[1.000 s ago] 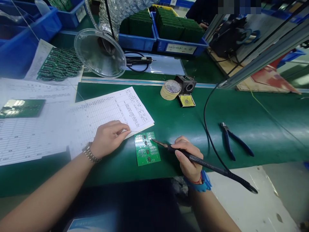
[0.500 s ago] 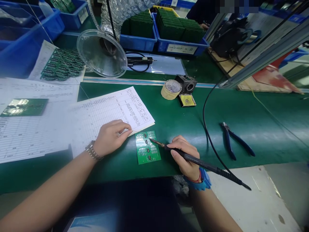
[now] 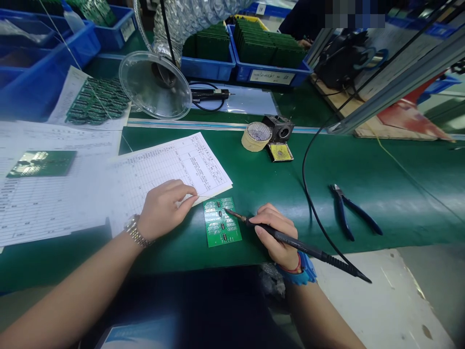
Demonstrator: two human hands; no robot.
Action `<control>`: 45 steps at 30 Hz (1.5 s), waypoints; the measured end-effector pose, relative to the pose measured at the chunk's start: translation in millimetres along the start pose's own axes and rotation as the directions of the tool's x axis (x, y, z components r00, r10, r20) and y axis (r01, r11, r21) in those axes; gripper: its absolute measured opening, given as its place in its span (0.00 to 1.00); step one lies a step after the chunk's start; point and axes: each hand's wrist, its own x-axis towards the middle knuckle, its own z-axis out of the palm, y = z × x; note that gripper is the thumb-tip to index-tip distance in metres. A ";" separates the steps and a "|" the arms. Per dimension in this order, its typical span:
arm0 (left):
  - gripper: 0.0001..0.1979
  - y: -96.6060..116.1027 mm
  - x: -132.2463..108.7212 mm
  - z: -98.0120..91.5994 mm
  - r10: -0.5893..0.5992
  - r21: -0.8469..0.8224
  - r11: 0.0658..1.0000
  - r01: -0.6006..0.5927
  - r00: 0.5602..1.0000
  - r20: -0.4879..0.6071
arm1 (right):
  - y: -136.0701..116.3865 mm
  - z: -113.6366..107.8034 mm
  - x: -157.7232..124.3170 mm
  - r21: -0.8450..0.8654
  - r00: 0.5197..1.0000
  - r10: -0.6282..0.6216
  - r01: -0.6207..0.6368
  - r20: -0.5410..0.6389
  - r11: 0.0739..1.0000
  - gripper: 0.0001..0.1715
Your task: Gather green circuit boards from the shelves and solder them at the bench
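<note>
A green circuit board (image 3: 223, 228) with small dark parts lies flat on the green mat, between my two hands. My left hand (image 3: 165, 208) pinches a thin wire (image 3: 208, 197) between thumb and fingertip, and the wire reaches the board's upper edge. My right hand (image 3: 276, 232) is closed round a black soldering iron (image 3: 301, 246). The iron's tip is at the upper middle of the board; whether it touches cannot be made out. Printed sheets (image 3: 170, 165) lie under and behind my left hand.
Blue-handled cutters (image 3: 343, 213) lie at the right. Behind the board are a tape roll (image 3: 256, 136), an iron stand with a yellow sponge (image 3: 280, 152) and a clear extraction hood (image 3: 155, 85). Blue bins (image 3: 271, 76) of boards stand at the back, near another person.
The camera view has shifted slightly. Both hands keep almost the same place at the board, and the iron's rear end has moved a little to the left and up.
</note>
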 end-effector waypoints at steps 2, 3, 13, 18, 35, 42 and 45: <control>0.05 13.5 -1.3 -10.7 0.057 0.077 0.995 -0.056 0.998 -0.017 | -0.6 -0.4 0.7 0.025 1.000 -0.005 0.005 -0.004 1.000 0.08; 0.05 20.0 -2.7 -15.2 0.082 0.105 0.991 -0.080 0.997 -0.017 | -0.7 -0.7 0.5 0.049 1.000 -0.007 0.008 -0.019 0.999 0.08; 0.05 17.9 -28.4 9.4 -0.090 -0.144 0.983 0.110 0.986 0.140 | -3.3 -3.0 -12.4 0.120 0.998 0.014 -0.005 -0.069 0.993 0.10; 0.06 14.9 -32.6 15.3 -0.130 -0.156 0.976 0.151 0.982 0.138 | -0.9 -0.8 -12.3 0.129 0.979 0.019 0.007 -0.204 0.992 0.07; 0.05 27.5 -8.9 17.5 -0.029 -0.150 0.987 0.054 0.986 0.162 | -2.3 -4.4 -12.6 0.088 0.992 -0.030 0.041 -0.125 0.995 0.09; 0.05 24.7 -11.2 20.0 -0.031 -0.170 0.984 0.057 0.988 0.149 | -4.3 -3.5 -8.9 0.057 0.998 -0.056 0.058 -0.037 0.997 0.09; 0.05 25.5 -10.3 21.0 -0.024 -0.167 0.985 0.048 0.989 0.148 | -5.7 -3.4 -8.1 0.049 0.998 -0.050 0.051 -0.026 0.997 0.09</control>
